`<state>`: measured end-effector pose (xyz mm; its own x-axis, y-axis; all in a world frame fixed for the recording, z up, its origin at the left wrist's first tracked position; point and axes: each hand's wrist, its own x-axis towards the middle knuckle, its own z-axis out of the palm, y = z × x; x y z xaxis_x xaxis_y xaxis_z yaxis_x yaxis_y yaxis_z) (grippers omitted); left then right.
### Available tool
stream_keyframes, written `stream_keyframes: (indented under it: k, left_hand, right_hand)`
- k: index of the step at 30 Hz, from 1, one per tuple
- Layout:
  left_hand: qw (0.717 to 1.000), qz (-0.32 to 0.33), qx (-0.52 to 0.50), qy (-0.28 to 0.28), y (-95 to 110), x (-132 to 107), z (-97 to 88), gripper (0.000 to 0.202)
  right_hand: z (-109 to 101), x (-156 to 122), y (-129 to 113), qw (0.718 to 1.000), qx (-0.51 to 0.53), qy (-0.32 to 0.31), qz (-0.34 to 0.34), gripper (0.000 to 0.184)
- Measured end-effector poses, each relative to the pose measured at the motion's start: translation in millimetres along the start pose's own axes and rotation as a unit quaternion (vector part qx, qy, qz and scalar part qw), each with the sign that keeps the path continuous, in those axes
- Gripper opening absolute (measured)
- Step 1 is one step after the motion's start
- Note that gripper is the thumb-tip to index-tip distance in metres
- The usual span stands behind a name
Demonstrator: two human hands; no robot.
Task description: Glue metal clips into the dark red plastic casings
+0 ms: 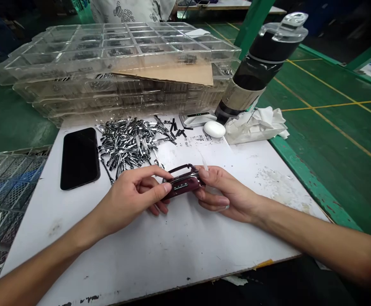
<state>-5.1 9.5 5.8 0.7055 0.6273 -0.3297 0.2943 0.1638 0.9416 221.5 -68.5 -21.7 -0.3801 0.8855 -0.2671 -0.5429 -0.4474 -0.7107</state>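
Between my two hands, above the white board, is a small glossy maroon part (185,185) with pale lettering on its face and a thin open frame along its top. My left hand (140,189) grips its left end, with the thumb on the front face and the index finger on top. At the right end, my right hand (219,187) pinches it between thumb and fingers. A thin whitish sliver (204,160) stands up by the right thumb. Just beyond my left hand lies a heap of small shiny black-and-silver strips (131,142).
A black phone (80,158) lies on the white board (160,250) at left. Stacked clear compartment trays (124,93) and a cardboard piece (172,74) stand behind. Toward the right are a bottle (252,76), a white rounded case (214,129), a silver device (198,119) and crumpled tissues (258,123).
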Motion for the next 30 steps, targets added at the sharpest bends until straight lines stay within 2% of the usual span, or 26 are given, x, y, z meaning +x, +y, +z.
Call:
stream_keyframes:
  k: [4, 7, 9, 12, 14, 18, 22, 27, 30]
  left_hand:
    - [0.997, 0.015, 0.081, -0.002, 2, -2, -4.1, 0.024]
    - [0.973, 0.082, 0.218, -0.002, 0, -3, -3.6, 0.018]
    - [0.931, 0.167, 0.324, 0.013, -4, -4, -2.8, 0.017]
    - [0.836, 0.297, 0.458, 0.059, -12, -3, -1.9, 0.015]
    - [0.785, 0.347, 0.507, 0.083, -16, -3, -1.7, 0.013]
    - [0.766, 0.357, 0.524, 0.104, -17, -2, -1.7, 0.011]
    - [0.714, 0.373, 0.580, 0.123, -16, -1, -2.6, 0.011]
    - [0.718, 0.350, 0.584, 0.149, -18, 2, -3.3, 0.012]
    - [0.745, 0.349, 0.545, 0.162, -19, 4, -2.5, 0.014]
  right_hand:
    - [5, -2, 0, 0.999, -0.012, 0.028, 0.014, 0.033]
    - [9, -2, -1, 0.999, -0.028, 0.031, 0.022, 0.038]
    - [9, -2, -2, 0.999, -0.036, 0.032, 0.022, 0.041]
    - [8, -1, -3, 0.998, -0.043, 0.038, 0.027, 0.043]
    - [6, -1, -3, 0.998, -0.043, 0.037, 0.032, 0.045]
    - [5, -1, -2, 0.999, -0.030, 0.032, 0.029, 0.046]
    - [4, -1, -2, 0.999, -0.021, 0.039, 0.026, 0.041]
    - [4, -2, -3, 0.998, -0.023, 0.045, 0.036, 0.036]
    - [5, -2, -4, 0.998, -0.012, 0.046, 0.034, 0.032]
